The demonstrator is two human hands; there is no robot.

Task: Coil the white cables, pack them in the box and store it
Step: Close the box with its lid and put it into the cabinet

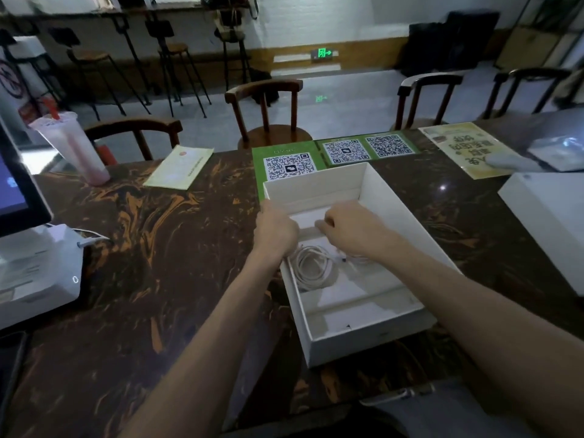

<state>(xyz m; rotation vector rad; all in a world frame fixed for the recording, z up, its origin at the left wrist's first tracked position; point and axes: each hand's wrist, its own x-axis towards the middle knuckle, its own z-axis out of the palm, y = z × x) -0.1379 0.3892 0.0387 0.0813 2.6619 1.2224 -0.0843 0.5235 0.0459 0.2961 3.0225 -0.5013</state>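
In the middle of the frame an open white box [388, 213] stands on the marbled worktop [158, 248]. Both hands are inside it. The left hand [275, 225] has its fingers curled down at the left wall of the box, and it seems to hold the end of a cable, but what exactly it grips is hidden. The right hand [343, 223] is bent into a loose fist and pinches something thin and white, probably a second cable. One coiled white cable [311, 263] already lies on the box floor, just below the hands, so I judge that the packing is partly done. A white lid [550, 222] waits at the right edge, probably for closing later.
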